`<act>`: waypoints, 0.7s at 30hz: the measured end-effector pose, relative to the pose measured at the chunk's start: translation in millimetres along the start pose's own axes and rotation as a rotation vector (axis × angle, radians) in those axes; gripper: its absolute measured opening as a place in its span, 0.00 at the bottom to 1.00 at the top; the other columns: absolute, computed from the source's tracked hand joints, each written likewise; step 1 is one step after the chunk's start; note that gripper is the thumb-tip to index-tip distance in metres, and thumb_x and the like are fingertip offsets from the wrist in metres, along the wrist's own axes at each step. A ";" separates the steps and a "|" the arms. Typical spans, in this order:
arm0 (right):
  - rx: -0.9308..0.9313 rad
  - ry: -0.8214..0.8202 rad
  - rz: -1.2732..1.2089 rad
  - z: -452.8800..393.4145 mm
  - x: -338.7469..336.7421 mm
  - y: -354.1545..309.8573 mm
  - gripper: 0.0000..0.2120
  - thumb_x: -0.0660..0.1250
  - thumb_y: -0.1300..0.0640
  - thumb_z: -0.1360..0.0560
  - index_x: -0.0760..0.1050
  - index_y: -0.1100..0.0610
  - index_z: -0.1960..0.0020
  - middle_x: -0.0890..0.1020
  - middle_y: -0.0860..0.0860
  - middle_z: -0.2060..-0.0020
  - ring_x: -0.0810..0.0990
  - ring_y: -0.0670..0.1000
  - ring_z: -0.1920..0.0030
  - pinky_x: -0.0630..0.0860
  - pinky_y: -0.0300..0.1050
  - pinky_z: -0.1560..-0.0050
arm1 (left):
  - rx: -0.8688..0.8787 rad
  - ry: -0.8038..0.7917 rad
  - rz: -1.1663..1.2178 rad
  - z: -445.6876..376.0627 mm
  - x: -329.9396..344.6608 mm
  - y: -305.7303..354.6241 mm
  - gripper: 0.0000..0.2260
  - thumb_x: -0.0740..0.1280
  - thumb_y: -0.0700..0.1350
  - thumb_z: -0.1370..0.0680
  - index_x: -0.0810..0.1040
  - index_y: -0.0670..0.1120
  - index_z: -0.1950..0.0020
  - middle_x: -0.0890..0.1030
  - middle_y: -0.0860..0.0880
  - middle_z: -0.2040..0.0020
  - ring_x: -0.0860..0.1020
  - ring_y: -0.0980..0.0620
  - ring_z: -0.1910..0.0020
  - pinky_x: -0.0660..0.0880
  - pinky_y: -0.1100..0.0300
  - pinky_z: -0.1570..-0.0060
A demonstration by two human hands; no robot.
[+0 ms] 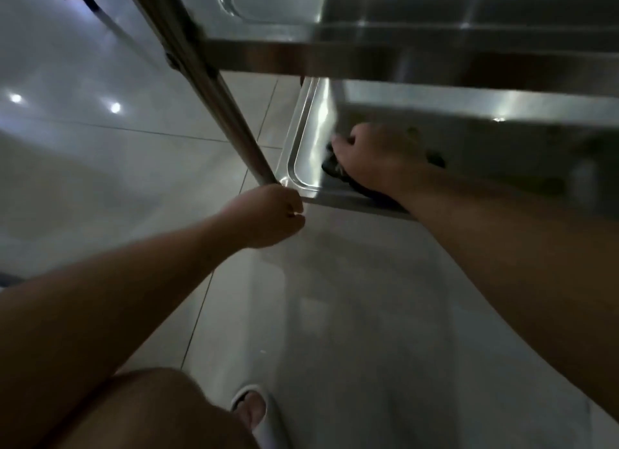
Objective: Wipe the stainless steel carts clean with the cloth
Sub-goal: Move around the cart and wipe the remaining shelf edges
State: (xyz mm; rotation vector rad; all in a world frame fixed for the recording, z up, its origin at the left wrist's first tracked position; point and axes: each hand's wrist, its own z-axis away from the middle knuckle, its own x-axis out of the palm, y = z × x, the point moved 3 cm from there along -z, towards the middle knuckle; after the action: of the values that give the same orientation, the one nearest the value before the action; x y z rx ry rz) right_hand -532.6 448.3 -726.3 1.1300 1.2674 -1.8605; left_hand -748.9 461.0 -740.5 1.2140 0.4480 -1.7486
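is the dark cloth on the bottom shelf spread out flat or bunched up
Bunched up. The cloth shows as a dark crumpled wad under the right hand on the lower shelf.

Silver cart [385, 43], dark cloth [335, 170], pale grey floor tiles [100, 164], white slipper [264, 425].

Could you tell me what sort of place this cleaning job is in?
Probably a commercial kitchen or service area, though that's a guess. A tiered steel cart with tray-like shelves stands on a glossy tiled floor, and ceiling lights glare off the tiles.
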 end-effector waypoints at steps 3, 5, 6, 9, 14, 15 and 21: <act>-0.129 0.290 -0.027 -10.5 6.4 -17.2 0.25 0.54 0.35 0.17 0.79 0.54 0.47 0.77 0.51 0.61 0.74 0.52 0.61 0.63 0.45 0.62 | -0.071 -0.008 0.151 -0.7 10.5 -27.8 0.08 0.68 0.55 0.19 0.82 0.58 0.42 0.84 0.52 0.43 0.83 0.51 0.46 0.82 0.51 0.44; -0.205 0.424 -0.080 -17.5 12.4 -31.0 0.24 0.53 0.36 0.16 0.78 0.53 0.46 0.77 0.48 0.61 0.75 0.49 0.62 0.65 0.44 0.61 | -0.148 -0.008 0.210 -1.1 13.4 -48.4 0.12 0.67 0.57 0.17 0.82 0.54 0.38 0.84 0.50 0.43 0.82 0.51 0.46 0.81 0.50 0.43; -0.229 0.462 -0.103 -19.7 17.9 -37.0 0.23 0.53 0.38 0.15 0.77 0.54 0.46 0.78 0.48 0.61 0.77 0.50 0.62 0.67 0.44 0.60 | -0.177 0.003 0.226 -2.9 11.3 -59.3 0.16 0.67 0.59 0.17 0.80 0.52 0.35 0.84 0.50 0.42 0.81 0.51 0.46 0.80 0.50 0.43; -0.285 0.434 -0.178 -16.3 54.1 -49.4 0.19 0.54 0.45 0.14 0.77 0.57 0.49 0.83 0.56 0.58 0.81 0.60 0.57 0.69 0.52 0.55 | -0.160 0.106 0.421 -4.9 -8.2 -80.6 0.30 0.67 0.68 0.22 0.72 0.52 0.26 0.80 0.52 0.39 0.79 0.52 0.42 0.77 0.54 0.45; -0.377 0.068 0.027 5.2 126.9 -42.1 0.24 0.51 0.42 0.14 0.71 0.53 0.26 0.74 0.51 0.26 0.66 0.55 0.23 0.55 0.52 0.22 | 0.069 0.261 0.921 -14.8 -13.3 -61.6 0.25 0.74 0.62 0.30 0.74 0.58 0.36 0.82 0.53 0.41 0.83 0.56 0.40 0.80 0.61 0.42; -0.383 0.052 0.052 7.9 130.7 -38.1 0.27 0.49 0.41 0.14 0.65 0.53 0.20 0.68 0.50 0.21 0.59 0.53 0.19 0.48 0.53 0.18 | 0.077 0.299 1.018 -19.1 -9.8 -55.4 0.23 0.75 0.59 0.29 0.76 0.55 0.37 0.83 0.51 0.42 0.83 0.56 0.41 0.80 0.63 0.43; -0.179 0.189 0.127 24.6 108.8 20.9 0.30 0.53 0.38 0.18 0.69 0.50 0.21 0.67 0.54 0.20 0.60 0.59 0.19 0.48 0.60 0.19 | -0.087 0.557 1.258 -42.8 9.9 -40.3 0.06 0.73 0.55 0.26 0.83 0.54 0.55 0.85 0.51 0.60 0.84 0.54 0.54 0.80 0.61 0.51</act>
State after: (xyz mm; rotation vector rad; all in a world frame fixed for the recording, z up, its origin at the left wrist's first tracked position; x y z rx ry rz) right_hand -571.2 415.6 -827.9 1.2796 1.4016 -1.5444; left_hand -760.7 507.2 -776.3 1.4269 0.0040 -0.3190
